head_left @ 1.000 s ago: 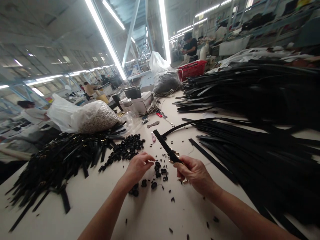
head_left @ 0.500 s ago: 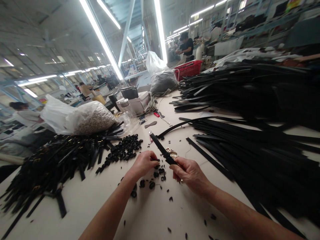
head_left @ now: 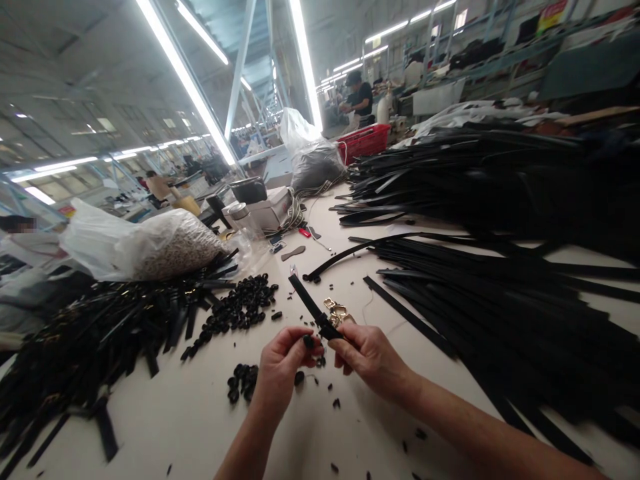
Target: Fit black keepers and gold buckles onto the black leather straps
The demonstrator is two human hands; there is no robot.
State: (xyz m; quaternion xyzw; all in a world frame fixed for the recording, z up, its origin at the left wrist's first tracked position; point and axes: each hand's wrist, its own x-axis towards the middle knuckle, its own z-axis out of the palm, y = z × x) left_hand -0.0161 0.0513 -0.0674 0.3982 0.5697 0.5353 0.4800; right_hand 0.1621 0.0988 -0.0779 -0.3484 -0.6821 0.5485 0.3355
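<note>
My left hand point(head_left: 290, 355) pinches a small black strap loop point(head_left: 309, 341) between thumb and fingers, just above the table. In my right hand point(head_left: 373, 357) is a short black strap point(head_left: 309, 300), gripped near its lower end, with the free end slanting up and left. A dark band crosses the strap close to my fingers. Gold-coloured buckles point(head_left: 336, 309) show right beside the strap; whether they are fixed to it I cannot tell. The two hands are close together but apart. Some loose black loops point(head_left: 243, 381) lie left of my left wrist.
A heap of black loops point(head_left: 240, 301) lies ahead-left, beside a pile of black straps point(head_left: 65, 353). Long black strips point(head_left: 480, 300) cover the right side. Farther back are a filled plastic bag point(head_left: 165, 243), a clear jar point(head_left: 243, 217) and a red basket point(head_left: 365, 141). A person works beyond.
My left hand has lifted from the loose loops and turned up, with a black loop now showing in its fingers. My right hand has shifted slightly left and down with the strap.
</note>
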